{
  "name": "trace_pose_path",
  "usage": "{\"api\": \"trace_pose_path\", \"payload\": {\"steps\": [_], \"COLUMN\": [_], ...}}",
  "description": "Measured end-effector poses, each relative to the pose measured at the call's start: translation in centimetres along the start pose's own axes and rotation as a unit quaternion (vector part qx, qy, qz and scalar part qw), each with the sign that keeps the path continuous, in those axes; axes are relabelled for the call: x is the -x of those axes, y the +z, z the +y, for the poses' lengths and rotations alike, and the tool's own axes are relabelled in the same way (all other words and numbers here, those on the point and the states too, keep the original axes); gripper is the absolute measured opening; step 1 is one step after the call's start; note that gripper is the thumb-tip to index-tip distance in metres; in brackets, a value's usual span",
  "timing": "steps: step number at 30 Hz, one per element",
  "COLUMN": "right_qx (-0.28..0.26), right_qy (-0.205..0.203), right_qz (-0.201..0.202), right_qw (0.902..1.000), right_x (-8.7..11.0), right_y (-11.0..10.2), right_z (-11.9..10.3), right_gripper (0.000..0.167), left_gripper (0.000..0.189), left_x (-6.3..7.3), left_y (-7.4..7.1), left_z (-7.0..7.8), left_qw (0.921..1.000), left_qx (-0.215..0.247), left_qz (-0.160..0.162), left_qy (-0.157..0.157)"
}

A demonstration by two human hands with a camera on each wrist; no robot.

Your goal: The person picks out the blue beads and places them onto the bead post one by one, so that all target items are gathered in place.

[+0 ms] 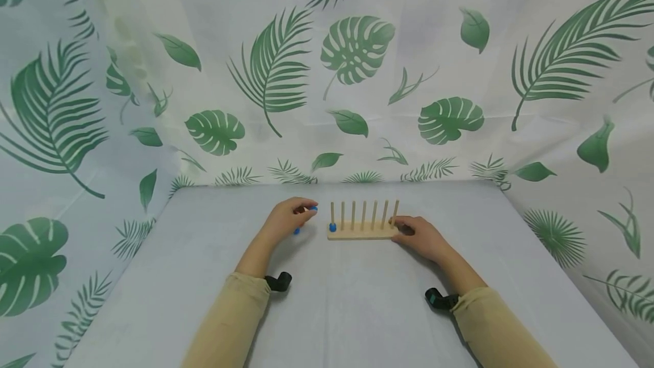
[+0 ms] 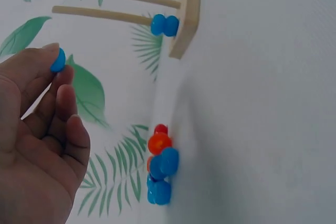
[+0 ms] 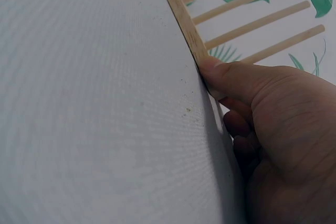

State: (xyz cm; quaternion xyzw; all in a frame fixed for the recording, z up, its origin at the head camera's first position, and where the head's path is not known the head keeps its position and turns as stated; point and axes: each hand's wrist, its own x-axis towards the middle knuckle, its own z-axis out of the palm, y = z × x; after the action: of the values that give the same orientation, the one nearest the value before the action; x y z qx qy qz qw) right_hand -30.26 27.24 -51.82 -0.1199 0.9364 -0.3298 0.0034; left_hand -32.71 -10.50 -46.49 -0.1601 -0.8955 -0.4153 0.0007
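Between thumb and fingertips, my left hand (image 1: 285,219) pinches a blue bead (image 2: 59,60), raised to the left of a wooden peg board (image 1: 363,235). The board has a row of several upright pegs. Two blue beads (image 2: 164,25) sit at the bottom of its leftmost peg; the other pegs are bare. My right hand (image 1: 423,237) grips the right end of the base, its thumb (image 3: 226,74) against the front edge. Beneath the left hand lies a group of loose blue beads (image 2: 167,162) and orange-red beads (image 2: 159,143), mostly hidden by that hand in the head view.
A white cloth-covered table (image 1: 327,311) carries everything. Behind it hangs a white curtain (image 1: 409,61) printed with green leaves, which also runs along both sides. Black wrist-worn devices (image 1: 280,281) stick out from both sleeves.
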Motion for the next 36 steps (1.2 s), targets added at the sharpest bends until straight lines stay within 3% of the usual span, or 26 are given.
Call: {"api": "trace_pose_path", "payload": {"steps": [8,16,21,28,36], "right_qx": [0.006,0.000,-0.004,0.000,0.005], "right_qy": [-0.005,-0.003,-0.001,-0.003,-0.003], "right_qz": [0.000,-0.002,-0.005,-0.004,-0.005], "right_qw": [1.0000,1.0000,1.0000,1.0000,1.0000], "right_x": [-0.1,-0.2,-0.2,0.0,-0.1], "right_y": [0.0,0.0,0.0,-0.1,-0.1], "right_z": [0.1,0.3,0.2,0.0,0.0], "right_gripper": [0.051,0.053,0.052,0.052,0.052], "left_gripper": [0.034,0.031,0.034,0.032,0.033], "left_x": [-1.3,-1.6,-1.8,-2.2,-2.1], "left_y": [0.4,0.6,0.8,1.4,1.9], "left_z": [1.3,2.8,3.4,3.9,3.5], "left_qw": [0.9999,0.9991,0.9989,0.9985,0.9988], "left_qx": [0.010,0.041,0.046,0.027,0.025], "left_qz": [0.002,0.006,0.000,-0.013,-0.020], "left_qy": [0.001,-0.003,0.014,0.046,0.037]}}
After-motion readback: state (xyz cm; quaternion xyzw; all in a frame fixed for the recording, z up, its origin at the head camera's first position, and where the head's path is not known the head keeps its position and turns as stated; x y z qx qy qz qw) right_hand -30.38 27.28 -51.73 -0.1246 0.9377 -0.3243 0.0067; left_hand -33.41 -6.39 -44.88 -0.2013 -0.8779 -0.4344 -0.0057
